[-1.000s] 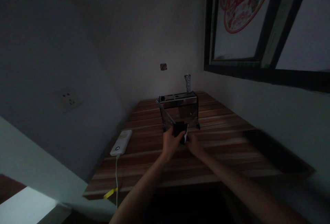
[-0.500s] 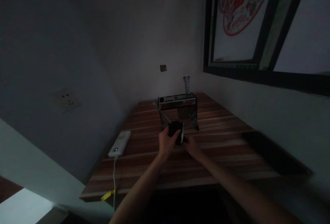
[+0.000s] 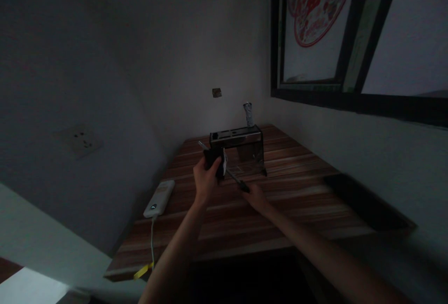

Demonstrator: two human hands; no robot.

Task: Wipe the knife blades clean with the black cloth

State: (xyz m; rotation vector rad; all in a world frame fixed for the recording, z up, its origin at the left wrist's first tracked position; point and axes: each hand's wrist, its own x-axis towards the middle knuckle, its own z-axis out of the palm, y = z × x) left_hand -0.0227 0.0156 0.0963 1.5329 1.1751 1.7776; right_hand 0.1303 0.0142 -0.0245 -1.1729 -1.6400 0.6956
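Now your L hand [image 3: 204, 180] has its fingers pinched on a black wad [image 3: 213, 156] w/ a white edge, up over the desk [image 3: 189, 241] by the shiny stand [image 3: 235, 133]. Your R hand [image 3: 258, 197] has fingers curled on the dark handle [image 3: 244, 186] of a thin rod [image 3: 232, 175]. Rod pokes out both sides of the wad; can't tell if it's inside or behind. Prob. part done: wad & rod are together, neither's put down yet.

Bench [image 3: 280, 196] showing streaked wood grain, softly sheened. Box-shaped stand [image 3: 241, 141] gleaming like polished metal along top. Rod [image 3: 233, 175] glinting metallic; black handle [image 3: 244, 186] looking plastic. Dark bundle [image 3: 213, 156] looking matt, material unclear. White slab [image 3: 159, 198] looking smooth, plastic. Upright cylinder [image 3: 248, 114] shining silvery, crinkled like foil. Wall [image 3: 196, 61] looking matt.
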